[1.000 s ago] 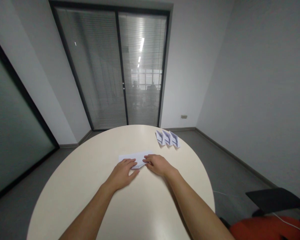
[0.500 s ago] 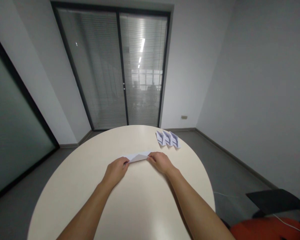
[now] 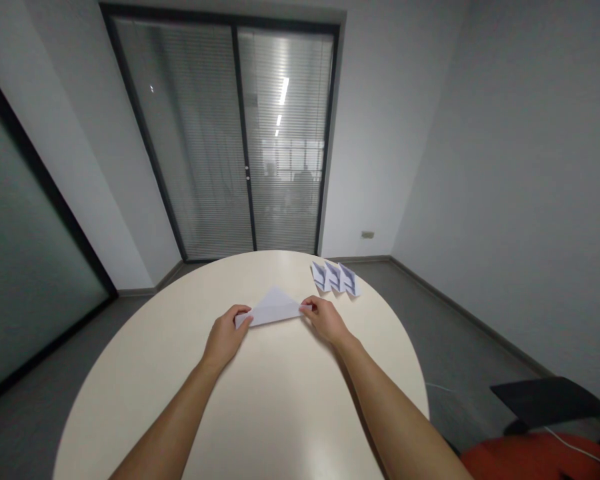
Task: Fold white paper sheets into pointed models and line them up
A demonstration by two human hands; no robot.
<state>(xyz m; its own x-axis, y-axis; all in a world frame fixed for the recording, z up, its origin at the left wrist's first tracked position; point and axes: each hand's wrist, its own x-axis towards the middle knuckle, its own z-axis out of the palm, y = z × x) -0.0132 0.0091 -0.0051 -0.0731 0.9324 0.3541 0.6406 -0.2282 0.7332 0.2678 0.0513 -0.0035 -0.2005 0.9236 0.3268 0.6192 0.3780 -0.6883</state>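
Note:
A sheet of white folded paper (image 3: 276, 309) spans the gap between my hands, its peak pointing away from me and a long straight edge towards me. My left hand (image 3: 227, 332) pinches its left end between thumb and fingers. At the other end, my right hand (image 3: 324, 316) grips the right corner, with the fingertips closed on it. Three folded paper pieces (image 3: 335, 277) stand in an overlapping row beyond my right hand, apart from it.
The round cream table (image 3: 270, 413) carries the paper. Beyond it is a glass door with blinds (image 3: 285, 200). A red chair seat (image 3: 530, 457) and a dark panel (image 3: 550, 402) are at the lower right, below a grey-white wall.
The paper has turned in my hands and now shows a broad triangular face with its peak away from me. My left hand has shifted slightly left. The three folded pieces stay put.

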